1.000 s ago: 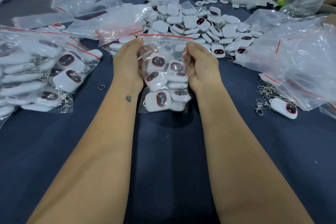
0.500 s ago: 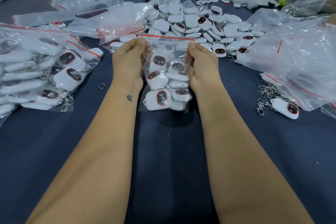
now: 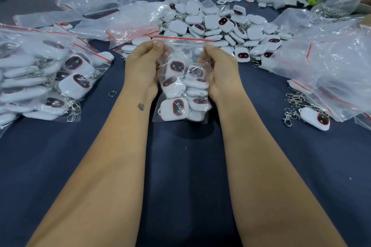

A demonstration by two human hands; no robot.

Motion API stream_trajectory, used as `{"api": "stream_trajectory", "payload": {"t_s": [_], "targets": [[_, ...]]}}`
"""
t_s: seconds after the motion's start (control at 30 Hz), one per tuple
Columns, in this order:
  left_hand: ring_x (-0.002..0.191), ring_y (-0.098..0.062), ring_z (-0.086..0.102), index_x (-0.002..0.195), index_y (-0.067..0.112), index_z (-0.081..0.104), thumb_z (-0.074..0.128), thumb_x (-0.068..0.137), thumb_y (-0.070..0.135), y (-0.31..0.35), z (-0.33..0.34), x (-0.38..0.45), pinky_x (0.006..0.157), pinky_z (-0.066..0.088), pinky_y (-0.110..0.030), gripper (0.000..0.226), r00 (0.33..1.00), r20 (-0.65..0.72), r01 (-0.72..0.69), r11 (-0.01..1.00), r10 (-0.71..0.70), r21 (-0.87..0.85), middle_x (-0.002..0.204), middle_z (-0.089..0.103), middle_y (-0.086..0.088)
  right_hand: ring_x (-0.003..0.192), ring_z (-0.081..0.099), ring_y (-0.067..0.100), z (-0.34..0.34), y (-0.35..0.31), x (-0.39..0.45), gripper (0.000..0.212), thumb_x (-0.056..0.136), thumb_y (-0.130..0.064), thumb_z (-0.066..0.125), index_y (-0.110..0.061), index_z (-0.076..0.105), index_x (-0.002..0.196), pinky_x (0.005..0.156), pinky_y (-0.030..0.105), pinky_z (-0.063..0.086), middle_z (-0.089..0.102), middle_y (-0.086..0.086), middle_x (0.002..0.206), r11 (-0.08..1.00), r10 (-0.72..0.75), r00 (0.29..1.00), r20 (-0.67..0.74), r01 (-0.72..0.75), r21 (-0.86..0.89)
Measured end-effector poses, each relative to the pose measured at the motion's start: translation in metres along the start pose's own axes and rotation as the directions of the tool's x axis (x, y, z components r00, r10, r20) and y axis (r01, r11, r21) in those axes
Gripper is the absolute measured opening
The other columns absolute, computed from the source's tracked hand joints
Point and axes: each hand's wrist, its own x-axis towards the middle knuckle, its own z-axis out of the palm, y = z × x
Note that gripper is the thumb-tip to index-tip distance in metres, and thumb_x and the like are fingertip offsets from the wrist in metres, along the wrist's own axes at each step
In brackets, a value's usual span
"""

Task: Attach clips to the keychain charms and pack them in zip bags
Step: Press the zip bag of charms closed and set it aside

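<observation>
Dark blue cloth covers the desk point(image 3: 180, 166), on which a filled zip bag point(image 3: 181, 86) stands near the middle, its base touching the cloth and its red-edged mouth uppermost. Left hand point(image 3: 141, 66) and right hand point(image 3: 220, 68) flank the bag; the fingers point(image 3: 158, 45) of each curl onto the film just below the zip strip, clamped on the bag at its two upper corners. White charms point(image 3: 174, 109) with dark, red-rimmed faces fill the lower part, leaving slack film above. Whether the strip is already closed cannot be told.

Judged step: sealing the bag. To do it well, settle the charms downward, press out trapped air, align both lips of the strip, then pinch along it from one corner to the other, keeping metal clips clear of the seal.

Beyond the bag lies a heap point(image 3: 216, 24) of loose charms; packed bags point(image 3: 50, 78) lie to the left, empty bags point(image 3: 325, 56) and loose clips point(image 3: 295, 100) to the right.
</observation>
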Motion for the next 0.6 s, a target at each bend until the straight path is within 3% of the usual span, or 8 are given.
{"api": "stream_trajectory", "payload": {"t_s": [0.2, 0.47, 0.6], "targets": [[0.061, -0.011, 0.061, 0.069, 0.013, 0.065, 0.06, 0.096, 0.01, 0.0008, -0.0011, 0.0011, 0.059, 0.054, -0.024, 0.028, 1.0, -0.013, -0.002, 1.0, 0.002, -0.014, 0.064, 0.069, 0.003, 0.069, 0.055, 0.021, 0.0005, 0.0024, 0.0012, 0.021, 0.089, -0.003, 0.062, -0.01, 0.062, 0.07, 0.078, 0.039, 0.047, 0.06, 0.001, 0.061, 0.998, -0.05, 0.999, 0.013, 0.05, -0.039], [0.045, -0.006, 0.059, 0.078, 0.011, 0.062, 0.055, 0.1, 0.016, -0.0023, 0.0026, 0.0029, 0.044, 0.048, -0.02, 0.024, 0.995, -0.085, 0.047, 0.999, -0.045, 0.026, 0.054, 0.065, 0.007, 0.061, 0.05, 0.015, 0.004, 0.0057, -0.0029, 0.027, 0.093, -0.009, 0.056, -0.015, 0.056, 0.067, 0.057, 0.028, 0.046, 0.056, -0.001, 0.063, 0.955, -0.112, 0.993, 0.021, 0.113, -0.275], [0.045, -0.006, 0.057, 0.076, 0.013, 0.061, 0.053, 0.102, 0.018, -0.0033, 0.002, 0.0074, 0.045, 0.049, -0.019, 0.027, 0.992, -0.119, 0.046, 0.998, -0.042, 0.034, 0.053, 0.064, 0.009, 0.063, 0.052, 0.016, 0.0058, 0.0049, -0.0046, 0.023, 0.091, -0.005, 0.06, -0.012, 0.06, 0.068, 0.064, 0.032, 0.046, 0.058, 0.001, 0.064, 0.975, -0.083, 0.995, 0.058, 0.093, -0.203]]}}
